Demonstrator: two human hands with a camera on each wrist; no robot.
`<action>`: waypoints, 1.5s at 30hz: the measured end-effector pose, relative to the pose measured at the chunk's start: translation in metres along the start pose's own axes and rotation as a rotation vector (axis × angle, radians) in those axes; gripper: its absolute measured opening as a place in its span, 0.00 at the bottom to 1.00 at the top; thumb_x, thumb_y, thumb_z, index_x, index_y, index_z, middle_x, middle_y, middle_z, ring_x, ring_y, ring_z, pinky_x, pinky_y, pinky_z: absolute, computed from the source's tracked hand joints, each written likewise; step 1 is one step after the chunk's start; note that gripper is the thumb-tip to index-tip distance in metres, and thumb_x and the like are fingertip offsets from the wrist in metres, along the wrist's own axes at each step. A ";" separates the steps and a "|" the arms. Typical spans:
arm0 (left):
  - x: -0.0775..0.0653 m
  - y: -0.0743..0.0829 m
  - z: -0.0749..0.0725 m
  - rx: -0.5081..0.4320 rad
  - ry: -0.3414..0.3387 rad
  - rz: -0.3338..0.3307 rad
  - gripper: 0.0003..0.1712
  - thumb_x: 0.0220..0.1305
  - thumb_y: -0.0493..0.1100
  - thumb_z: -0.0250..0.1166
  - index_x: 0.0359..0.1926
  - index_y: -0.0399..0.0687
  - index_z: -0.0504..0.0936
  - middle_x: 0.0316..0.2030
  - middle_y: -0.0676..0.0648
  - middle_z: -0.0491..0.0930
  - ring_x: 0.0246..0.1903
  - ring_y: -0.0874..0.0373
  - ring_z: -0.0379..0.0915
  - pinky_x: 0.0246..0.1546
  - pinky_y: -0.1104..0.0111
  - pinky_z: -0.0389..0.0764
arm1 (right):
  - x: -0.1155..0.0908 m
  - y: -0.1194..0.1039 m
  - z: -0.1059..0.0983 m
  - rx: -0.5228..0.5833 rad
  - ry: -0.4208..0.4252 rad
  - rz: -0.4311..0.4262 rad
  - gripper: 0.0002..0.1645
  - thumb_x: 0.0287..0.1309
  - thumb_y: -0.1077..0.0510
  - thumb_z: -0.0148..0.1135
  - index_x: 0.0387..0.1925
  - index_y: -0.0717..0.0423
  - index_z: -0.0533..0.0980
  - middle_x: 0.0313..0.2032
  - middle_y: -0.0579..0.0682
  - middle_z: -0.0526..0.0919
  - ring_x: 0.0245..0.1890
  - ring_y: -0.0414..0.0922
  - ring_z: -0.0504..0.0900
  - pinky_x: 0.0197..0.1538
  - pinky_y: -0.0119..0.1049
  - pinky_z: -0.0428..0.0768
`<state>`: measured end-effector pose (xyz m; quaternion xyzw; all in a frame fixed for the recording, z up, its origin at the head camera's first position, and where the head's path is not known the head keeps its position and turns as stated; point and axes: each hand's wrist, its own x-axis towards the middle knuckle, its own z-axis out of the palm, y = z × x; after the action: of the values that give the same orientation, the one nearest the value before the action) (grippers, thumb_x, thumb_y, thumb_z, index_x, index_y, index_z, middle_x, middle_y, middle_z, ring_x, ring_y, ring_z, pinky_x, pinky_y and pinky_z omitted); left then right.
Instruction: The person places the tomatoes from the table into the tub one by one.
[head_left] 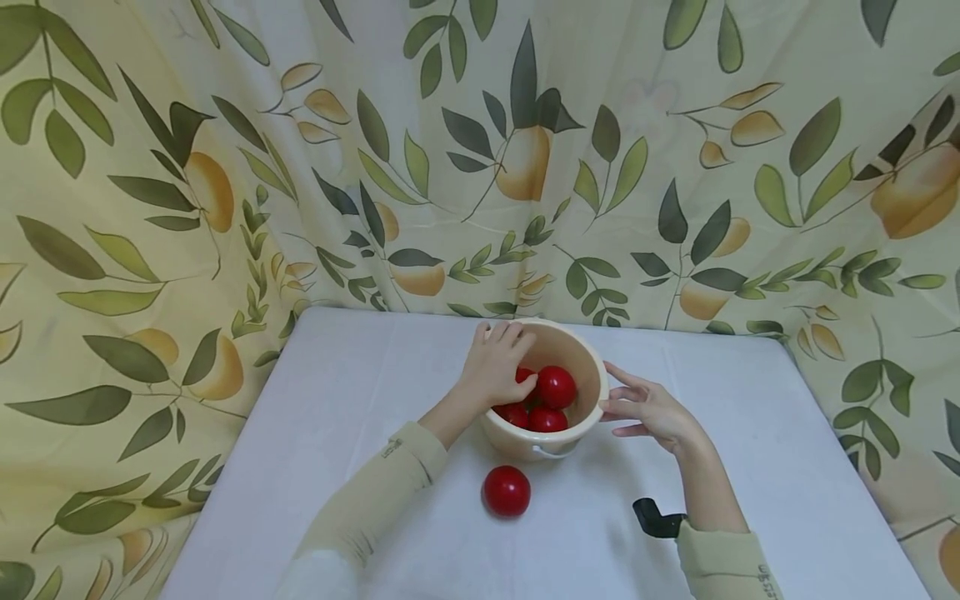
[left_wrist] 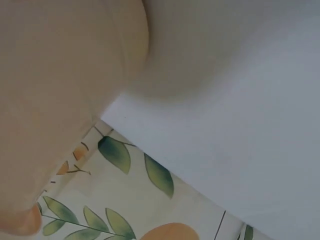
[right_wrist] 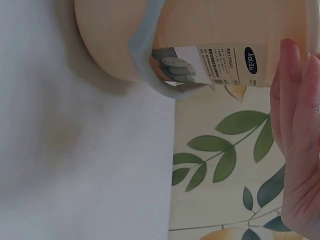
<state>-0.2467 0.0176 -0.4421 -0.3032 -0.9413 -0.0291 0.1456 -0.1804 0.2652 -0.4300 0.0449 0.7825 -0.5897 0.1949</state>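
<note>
A cream bucket (head_left: 588, 367) with a pale handle stands upright on the table, its mouth tilted in view. Inside lie several red balls (head_left: 557, 387), some partly hidden by my left hand (head_left: 495, 367). That hand lies over the bucket's left rim, its fingers spread and its thumb over the balls. Out on the cloth, just in front of the bucket, sits another red ball (head_left: 506, 492). My right hand (head_left: 651, 410) touches the bucket's right side near the rim with extended fingers (right_wrist: 290, 95). In the left wrist view only a blurred fingertip (left_wrist: 20, 222) shows at the lower left.
A white cloth (head_left: 360, 383) covers the table. Behind it hangs a leaf-and-fruit patterned curtain (head_left: 465, 167). A black strap-like piece (head_left: 658, 518) sticks out beside my right wrist. The bucket's outer side carries a printed label (right_wrist: 220, 65).
</note>
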 end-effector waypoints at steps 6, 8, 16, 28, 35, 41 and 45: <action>-0.026 -0.003 -0.007 -0.177 0.141 -0.003 0.34 0.50 0.61 0.60 0.57 0.53 0.69 0.55 0.49 0.68 0.54 0.55 0.61 0.54 0.55 0.62 | -0.001 0.000 0.002 -0.007 0.007 0.014 0.46 0.55 0.56 0.62 0.70 0.49 0.49 0.38 0.54 0.76 0.36 0.44 0.84 0.36 0.40 0.82; -0.037 -0.004 -0.007 -0.206 0.198 0.037 0.35 0.48 0.61 0.62 0.56 0.52 0.71 0.54 0.48 0.69 0.53 0.55 0.63 0.53 0.56 0.64 | -0.001 0.000 0.001 -0.010 0.004 0.017 0.46 0.56 0.56 0.62 0.70 0.49 0.49 0.39 0.54 0.76 0.36 0.44 0.84 0.36 0.40 0.82; -0.080 -0.009 -0.007 -0.253 0.340 0.314 0.36 0.42 0.63 0.65 0.52 0.52 0.73 0.50 0.49 0.71 0.51 0.56 0.64 0.51 0.61 0.68 | -0.001 0.001 0.000 -0.018 0.000 0.017 0.47 0.55 0.54 0.63 0.70 0.48 0.48 0.40 0.53 0.77 0.37 0.44 0.83 0.38 0.43 0.82; -0.110 -0.016 0.018 -0.119 0.484 0.804 0.25 0.57 0.62 0.53 0.46 0.52 0.79 0.43 0.51 0.79 0.46 0.58 0.71 0.50 0.65 0.71 | -0.002 0.001 -0.001 -0.018 0.007 0.019 0.46 0.55 0.54 0.62 0.70 0.48 0.48 0.39 0.53 0.77 0.37 0.44 0.84 0.37 0.41 0.82; -0.129 -0.010 0.049 -0.118 0.278 0.726 0.32 0.53 0.66 0.56 0.53 0.53 0.77 0.48 0.52 0.78 0.49 0.58 0.70 0.52 0.63 0.71 | -0.001 0.000 0.000 -0.023 0.005 0.018 0.46 0.55 0.54 0.62 0.70 0.47 0.48 0.40 0.55 0.77 0.37 0.46 0.83 0.37 0.41 0.82; -0.139 -0.003 0.067 -0.099 0.056 0.568 0.41 0.48 0.71 0.56 0.60 0.55 0.70 0.56 0.54 0.72 0.56 0.59 0.62 0.55 0.63 0.65 | 0.000 -0.001 0.001 -0.028 0.003 0.019 0.46 0.55 0.54 0.62 0.70 0.47 0.48 0.41 0.56 0.77 0.37 0.46 0.83 0.38 0.41 0.82; -0.142 0.001 0.072 -0.083 -0.038 0.479 0.44 0.47 0.73 0.56 0.62 0.56 0.68 0.59 0.54 0.69 0.58 0.58 0.60 0.58 0.59 0.64 | 0.000 -0.002 0.000 -0.028 -0.002 0.014 0.46 0.56 0.54 0.62 0.70 0.48 0.48 0.40 0.56 0.77 0.37 0.45 0.83 0.37 0.41 0.82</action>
<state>-0.1551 -0.0514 -0.5525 -0.5242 -0.8429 -0.0270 0.1180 -0.1806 0.2648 -0.4285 0.0472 0.7900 -0.5775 0.2004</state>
